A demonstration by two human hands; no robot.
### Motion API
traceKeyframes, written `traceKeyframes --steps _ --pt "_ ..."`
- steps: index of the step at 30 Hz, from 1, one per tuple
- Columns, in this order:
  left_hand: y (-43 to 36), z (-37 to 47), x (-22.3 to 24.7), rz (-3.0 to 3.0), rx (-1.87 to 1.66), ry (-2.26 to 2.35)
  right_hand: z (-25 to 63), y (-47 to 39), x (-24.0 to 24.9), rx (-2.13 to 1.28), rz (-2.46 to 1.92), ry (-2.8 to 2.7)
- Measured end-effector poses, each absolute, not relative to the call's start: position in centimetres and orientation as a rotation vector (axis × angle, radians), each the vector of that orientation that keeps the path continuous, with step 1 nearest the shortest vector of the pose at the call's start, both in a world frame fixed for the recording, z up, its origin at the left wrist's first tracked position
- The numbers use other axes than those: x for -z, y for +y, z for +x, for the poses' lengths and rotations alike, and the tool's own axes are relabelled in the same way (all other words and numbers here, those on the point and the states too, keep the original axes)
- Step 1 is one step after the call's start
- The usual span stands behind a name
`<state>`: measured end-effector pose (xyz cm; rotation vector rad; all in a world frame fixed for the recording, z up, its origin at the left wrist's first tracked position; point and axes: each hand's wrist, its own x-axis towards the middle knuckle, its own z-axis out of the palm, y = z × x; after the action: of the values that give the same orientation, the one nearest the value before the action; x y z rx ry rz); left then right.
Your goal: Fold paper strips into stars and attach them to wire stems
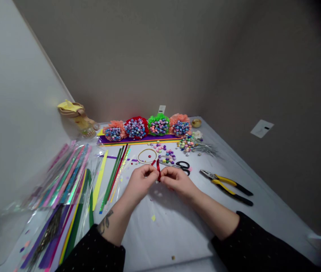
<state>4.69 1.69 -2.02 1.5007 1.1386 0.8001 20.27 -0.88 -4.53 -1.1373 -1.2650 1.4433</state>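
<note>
Between my two hands, over the middle of the white table, is a narrow red paper strip (158,166), folded or looped at the fingertips. My left hand (143,180) pinches it from the left side. From the right, my right hand (178,182) pinches it as well, and the fingertips of both hands nearly meet. Just beyond the hands lie a cream ring (138,155) with a small red star inside, and scissors with black handles (183,164). The lower end of the strip is partly hidden by the fingers.
Four paper pompoms filled with small stars, one of them green (159,124), line the back. Pliers (225,185) lie at the right, near wire stems (207,148). Colored strips (112,181) and plastic-bagged strips (69,173) cover the left. A basket (71,109) stands at the back left.
</note>
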Motion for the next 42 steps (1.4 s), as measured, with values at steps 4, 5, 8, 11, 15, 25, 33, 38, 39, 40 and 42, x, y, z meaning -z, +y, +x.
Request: traceKeyframes --steps 4,5,8,11,15,25,33,38,39,40,42 --pt "1.65 4.78 2.17 1.549 -0.793 1.134 20.01 -1.03 4.16 -1.413 -1.176 -1.216" --pt "1.64 4.8 2.19 1.558 -0.795 1.141 19.95 -1.04 4.1 -1.405 -1.182 -1.218" --pt "1.64 4.85 2.16 1.572 -0.8 1.158 19.84 -1.01 4.12 -1.395 -1.191 -1.224" --pt "1.62 4.84 2.03 1.568 -0.805 1.16 19.85 -0.93 4.42 -1.384 -1.182 -1.237" --pt "1.62 4.82 1.93 1.549 -0.817 1.143 19.96 -0.82 4.77 -1.378 -1.165 -1.262" --pt "1.7 4.9 2.1 1.498 -0.858 1.138 20.04 -0.76 4.59 -1.344 -1.179 -1.337" --pt "1.68 4.7 2.56 1.685 -0.775 1.225 20.47 -0.43 4.54 -1.079 -1.33 -1.405" --pt "1.51 4.86 2.58 1.761 -0.742 1.232 20.55 -0.47 4.65 -1.038 -1.359 -1.489" --pt "1.52 4.87 2.54 1.771 -0.737 1.234 20.57 -0.47 4.66 -1.029 -1.363 -1.506" --pt "1.54 4.86 2.48 1.786 -0.733 1.232 20.6 -0.47 4.67 -1.018 -1.366 -1.52" --pt "1.57 4.82 2.33 1.803 -0.738 1.23 20.64 -0.45 4.67 -0.993 -1.371 -1.543"
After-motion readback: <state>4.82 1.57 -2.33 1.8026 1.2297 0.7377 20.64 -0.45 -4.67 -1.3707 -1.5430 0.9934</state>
